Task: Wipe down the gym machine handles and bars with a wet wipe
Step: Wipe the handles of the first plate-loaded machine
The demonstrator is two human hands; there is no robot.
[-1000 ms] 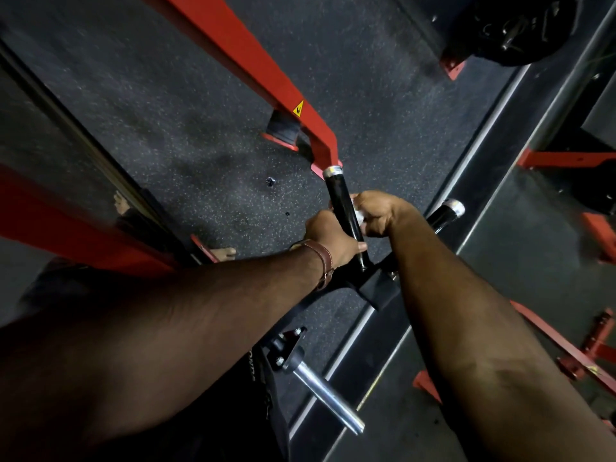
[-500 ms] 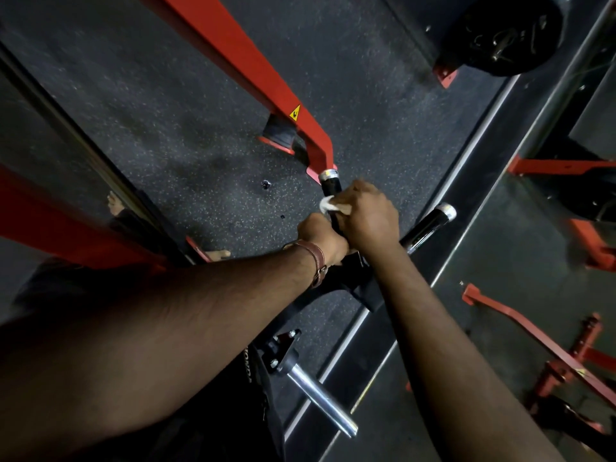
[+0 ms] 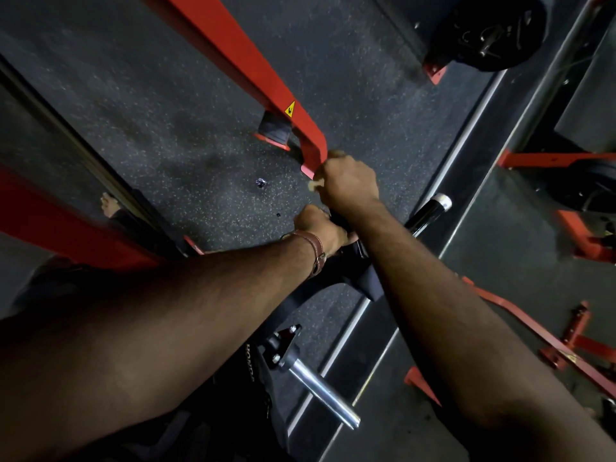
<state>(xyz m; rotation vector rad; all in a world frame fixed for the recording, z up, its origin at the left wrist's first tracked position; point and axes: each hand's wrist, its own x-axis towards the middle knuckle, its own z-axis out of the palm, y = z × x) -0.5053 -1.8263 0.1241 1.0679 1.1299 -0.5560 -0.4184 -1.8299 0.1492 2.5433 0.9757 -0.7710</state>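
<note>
Floor point(image 3: 186, 105) beyond hands: matt dark rubber, rough, pale speckles. Frame beam point(image 3: 240, 58) just past right hand point(image 3: 348, 185): red painted metal, smooth, slight sheen, yellow warning sticker point(image 3: 290, 109). Side handle point(image 3: 430, 210) right of right hand: glossy black grip, bright metal end cap. Peg point(image 3: 323, 391) nearer than left hand point(image 3: 316, 226): polished chrome, smooth, mirror glints. Strap point(image 3: 315, 250) on left wrist: brown leather look, stitched edge, metal buckle. Wipe point(image 3: 315, 185) scrap at right hand: pale, soft, crumpled.
</note>
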